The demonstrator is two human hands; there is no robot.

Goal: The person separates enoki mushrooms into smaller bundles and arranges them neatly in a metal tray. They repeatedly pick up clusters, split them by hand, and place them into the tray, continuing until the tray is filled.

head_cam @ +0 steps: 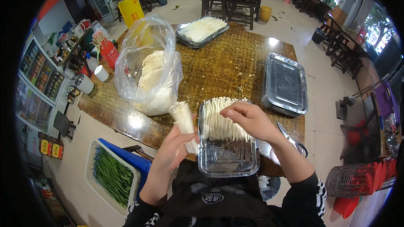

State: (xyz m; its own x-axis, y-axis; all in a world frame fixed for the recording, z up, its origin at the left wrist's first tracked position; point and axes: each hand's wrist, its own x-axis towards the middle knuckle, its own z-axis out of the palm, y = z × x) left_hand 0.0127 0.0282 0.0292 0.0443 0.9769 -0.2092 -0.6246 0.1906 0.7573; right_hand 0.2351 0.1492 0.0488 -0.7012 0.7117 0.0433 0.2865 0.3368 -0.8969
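Observation:
My left hand (176, 146) holds a bunch of enoki mushrooms (183, 120) upright, left of a clear plastic tray (228, 171). Enoki stems (221, 123) lie side by side across the tray's far half, while its near half shows bare plastic. Over the right part of these stems is my right hand (249, 118), fingers curled, with nothing visible in it. A clear plastic bag (151, 37) stands beyond my left hand, with a large mass of enoki (151, 72) inside. Scissors (285, 134) rest right of the tray, partly hidden by my right forearm.
Stacked trays (285, 78) stand at the wooden table's (214, 66) right side. A filled enoki tray (203, 31) lies at its far edge. White cups (101, 73) and a red chopstick holder (109, 53) are at left. Below left, a basket (135, 189) holds green stalks.

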